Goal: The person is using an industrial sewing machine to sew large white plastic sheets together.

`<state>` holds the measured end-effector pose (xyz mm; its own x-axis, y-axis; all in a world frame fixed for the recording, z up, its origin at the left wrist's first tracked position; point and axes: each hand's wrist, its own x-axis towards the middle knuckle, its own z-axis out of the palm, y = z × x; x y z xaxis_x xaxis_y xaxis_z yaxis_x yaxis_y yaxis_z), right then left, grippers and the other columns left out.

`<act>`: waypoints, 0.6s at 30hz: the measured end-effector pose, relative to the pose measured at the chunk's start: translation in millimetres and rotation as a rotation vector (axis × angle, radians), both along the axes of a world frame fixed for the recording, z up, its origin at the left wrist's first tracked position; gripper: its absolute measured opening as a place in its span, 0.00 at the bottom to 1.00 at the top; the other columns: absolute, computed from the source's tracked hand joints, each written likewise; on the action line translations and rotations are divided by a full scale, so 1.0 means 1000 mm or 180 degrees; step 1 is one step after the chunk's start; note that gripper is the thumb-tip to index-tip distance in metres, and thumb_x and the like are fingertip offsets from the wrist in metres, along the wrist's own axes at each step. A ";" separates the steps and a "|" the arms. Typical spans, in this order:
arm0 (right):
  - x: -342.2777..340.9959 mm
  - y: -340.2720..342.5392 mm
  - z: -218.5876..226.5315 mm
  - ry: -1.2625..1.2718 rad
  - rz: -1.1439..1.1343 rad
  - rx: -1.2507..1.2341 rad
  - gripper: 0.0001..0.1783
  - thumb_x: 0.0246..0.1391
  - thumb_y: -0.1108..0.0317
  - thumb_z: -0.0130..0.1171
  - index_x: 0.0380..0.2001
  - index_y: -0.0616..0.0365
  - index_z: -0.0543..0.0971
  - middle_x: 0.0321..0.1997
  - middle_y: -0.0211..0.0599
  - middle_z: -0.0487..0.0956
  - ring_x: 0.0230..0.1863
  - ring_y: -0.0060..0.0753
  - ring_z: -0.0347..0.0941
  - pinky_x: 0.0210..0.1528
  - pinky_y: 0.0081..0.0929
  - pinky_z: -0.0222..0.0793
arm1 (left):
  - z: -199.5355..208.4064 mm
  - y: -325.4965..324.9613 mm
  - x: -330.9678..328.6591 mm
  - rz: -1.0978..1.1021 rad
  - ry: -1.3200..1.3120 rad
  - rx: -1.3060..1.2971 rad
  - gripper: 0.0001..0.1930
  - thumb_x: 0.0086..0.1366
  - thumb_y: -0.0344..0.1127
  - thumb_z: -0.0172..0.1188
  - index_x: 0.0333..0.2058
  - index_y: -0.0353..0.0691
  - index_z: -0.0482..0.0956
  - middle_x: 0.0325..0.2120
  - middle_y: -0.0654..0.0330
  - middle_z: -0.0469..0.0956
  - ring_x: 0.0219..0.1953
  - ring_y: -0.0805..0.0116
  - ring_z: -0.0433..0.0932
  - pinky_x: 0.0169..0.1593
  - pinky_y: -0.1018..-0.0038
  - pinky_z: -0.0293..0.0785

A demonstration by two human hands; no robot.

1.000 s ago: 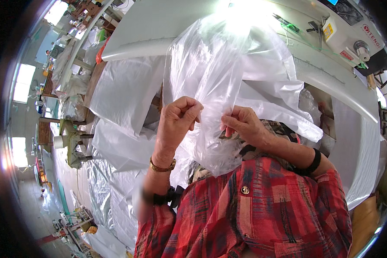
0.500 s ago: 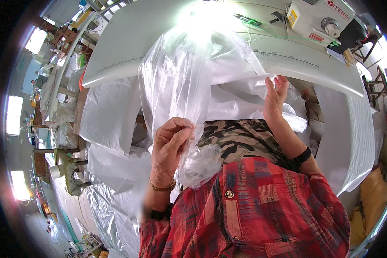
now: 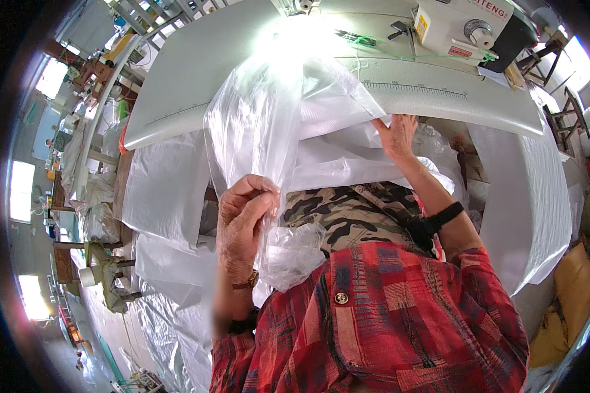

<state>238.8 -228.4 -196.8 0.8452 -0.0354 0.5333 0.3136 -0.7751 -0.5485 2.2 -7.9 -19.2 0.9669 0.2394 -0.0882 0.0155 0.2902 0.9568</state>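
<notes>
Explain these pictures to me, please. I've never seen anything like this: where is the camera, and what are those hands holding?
There's no robot here, just a person's two bare hands. Every picture comes from the left of two wide-angle cameras worn on the person's head, looking down. The lens bends straight edges, so the pale table can look curved. The left hand pinches gathered clear plastic. The right hand is at the edge of a white sheet; whether it grips it is hard to tell. On the table are a white machine, probably for sewing, some green thread and a slim dark tool. A bright light washes out the spot beyond the plastic.
</notes>
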 end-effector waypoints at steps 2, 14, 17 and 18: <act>0.009 0.002 -0.002 -0.0369 0.0573 -0.0374 0.30 0.45 0.62 0.64 0.53 0.57 0.70 0.55 0.44 0.68 0.59 0.50 0.58 0.60 0.50 0.49 | 0.000 -0.001 0.000 -0.0061 0.0008 0.0088 0.05 0.60 0.25 0.52 0.34 0.32 0.76 0.22 0.67 0.73 0.23 0.84 0.66 0.27 0.87 0.58; -0.135 -0.039 0.113 0.4043 0.3740 0.2160 0.24 0.55 0.62 0.58 0.50 0.69 0.71 0.44 0.34 0.78 0.44 0.23 0.72 0.45 0.28 0.68 | -0.002 -0.002 0.003 -0.0235 0.0054 0.0519 0.04 0.59 0.25 0.53 0.32 0.35 0.76 0.20 0.69 0.71 0.19 0.87 0.61 0.22 0.88 0.53; -0.135 -0.042 0.113 0.3604 0.3060 0.2156 0.22 0.54 0.66 0.58 0.49 0.66 0.70 0.39 0.41 0.80 0.41 0.30 0.76 0.44 0.32 0.69 | -0.009 -0.007 0.006 -0.0384 0.0060 0.0524 0.05 0.60 0.24 0.51 0.32 0.35 0.76 0.19 0.69 0.71 0.19 0.87 0.61 0.21 0.87 0.54; -0.134 -0.043 0.111 0.3032 0.2460 0.1358 0.21 0.53 0.67 0.58 0.48 0.65 0.69 0.36 0.45 0.80 0.39 0.37 0.77 0.42 0.35 0.70 | -0.011 -0.009 0.007 -0.0492 0.0065 0.0480 0.05 0.60 0.23 0.51 0.32 0.35 0.76 0.19 0.69 0.71 0.19 0.87 0.62 0.21 0.87 0.54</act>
<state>104.6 -271.8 -86.2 0.7609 0.6114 -0.2173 -0.0490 -0.2798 -0.9588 8.8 -16.8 -30.0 0.9915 0.1005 -0.0826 0.0685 0.1364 0.9883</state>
